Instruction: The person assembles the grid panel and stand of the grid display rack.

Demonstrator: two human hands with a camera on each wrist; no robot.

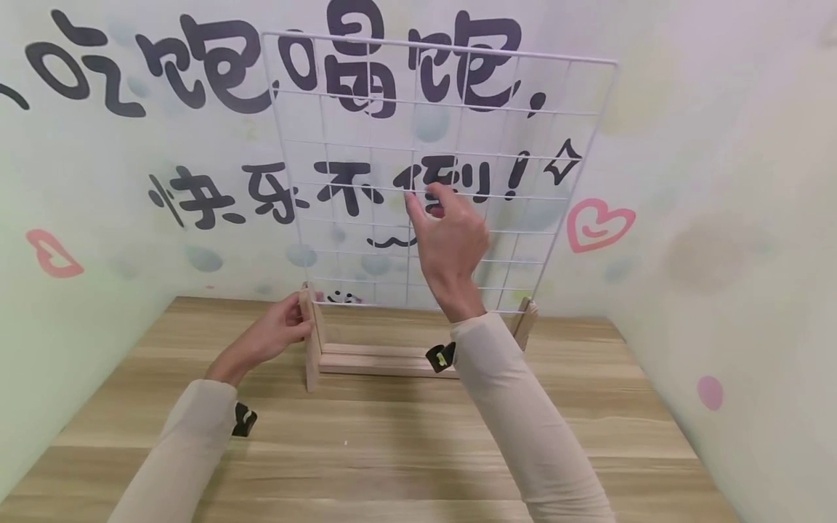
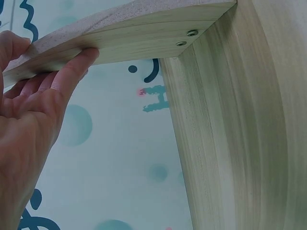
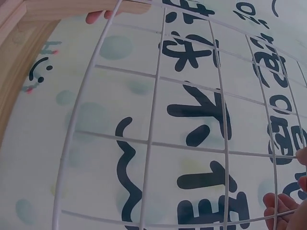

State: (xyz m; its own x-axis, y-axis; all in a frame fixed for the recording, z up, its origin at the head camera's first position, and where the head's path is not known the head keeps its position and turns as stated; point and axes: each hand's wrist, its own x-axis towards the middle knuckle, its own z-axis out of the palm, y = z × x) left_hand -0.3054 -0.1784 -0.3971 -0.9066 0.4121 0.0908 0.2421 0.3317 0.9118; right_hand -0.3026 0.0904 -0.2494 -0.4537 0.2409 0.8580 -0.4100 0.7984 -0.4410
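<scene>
A white wire grid panel (image 1: 431, 46) stands nearly upright, its lower edge level with the tops of a wooden stand's two side pieces. My left hand (image 1: 275, 334) grips the left side piece (image 1: 312, 356) near its top. In the left wrist view, the fingers (image 2: 72, 72) lie along one face of that wood and the thumb is on the other side. My right hand (image 1: 454, 243) pinches the panel's wires around mid-height, and its fingertips (image 3: 283, 203) show at the right edge of the right wrist view. Whether the panel's lower corners sit in the wood cannot be made out.
A wooden crossbar (image 1: 386, 367) joins the left side piece to the right one (image 1: 525, 323). Two screw heads (image 2: 192, 33) show in the left piece. The stand rests on a wood-grain table (image 1: 366, 465), close to a wall (image 1: 706, 181) with printed black lettering.
</scene>
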